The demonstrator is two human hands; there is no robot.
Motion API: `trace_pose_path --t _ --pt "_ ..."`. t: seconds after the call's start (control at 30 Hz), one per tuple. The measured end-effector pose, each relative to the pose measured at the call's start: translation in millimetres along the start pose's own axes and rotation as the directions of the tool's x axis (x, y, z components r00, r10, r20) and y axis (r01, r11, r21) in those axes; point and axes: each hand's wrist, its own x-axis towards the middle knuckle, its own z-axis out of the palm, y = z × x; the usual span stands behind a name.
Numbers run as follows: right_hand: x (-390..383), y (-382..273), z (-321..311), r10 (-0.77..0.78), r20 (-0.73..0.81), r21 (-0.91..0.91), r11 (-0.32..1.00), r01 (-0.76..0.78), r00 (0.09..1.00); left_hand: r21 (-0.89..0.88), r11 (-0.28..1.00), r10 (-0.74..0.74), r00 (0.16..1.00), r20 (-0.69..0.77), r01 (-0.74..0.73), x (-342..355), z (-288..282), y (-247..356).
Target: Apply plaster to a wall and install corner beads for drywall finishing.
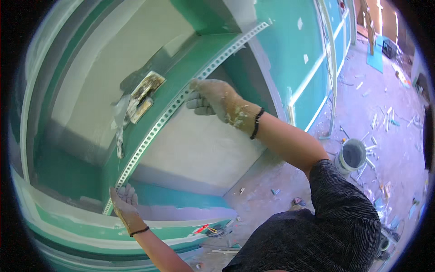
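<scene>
A long white perforated corner strip [158, 123] runs diagonally along the front edge of a green plasterboard shelf [179, 71] in a wall niche. My right hand [214, 99], coated in pale compound, grips the upper middle of the strip with thumb and fingertips. Near the strip's lower end, my left hand [125, 206] holds it, fingers curled. A compound-smeared trowel [145, 95] rests on the shelf beside a metal putty knife [119, 118], above and left of my right hand.
A grey bucket [352, 154] stands on the dusty floor [367, 99] at right among scattered offcuts. Green board walls [290, 54] with pale joints continue past the niche. A black crate [389, 48] sits at the far right. A red-handled tool and cables [205, 230] lie at the lower middle.
</scene>
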Motion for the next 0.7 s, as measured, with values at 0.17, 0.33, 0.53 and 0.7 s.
trace_pose_path --t 0.17,0.33,0.53,0.7 --pt "12.2 14.3 -4.0 -0.056 0.064 0.018 0.998 0.055 0.996 0.013 1.000 -0.005 1.000 -0.020 0.005 1.7 -6.2 -0.5" --pt "14.7 15.7 -4.5 -0.113 0.095 -0.059 0.991 0.119 0.989 0.241 0.961 0.155 0.986 -0.068 -0.135 -58.7 12.6 21.4" --pt "26.5 20.3 -8.3 -0.104 0.180 -0.123 0.984 0.127 0.978 0.633 0.166 0.783 0.491 0.381 -0.756 -157.6 161.4 81.0" --pt "69.7 67.7 -21.8 -0.487 0.208 -0.133 0.845 0.517 0.848 0.270 -0.198 0.547 0.122 0.828 -0.942 -197.1 338.0 105.3"
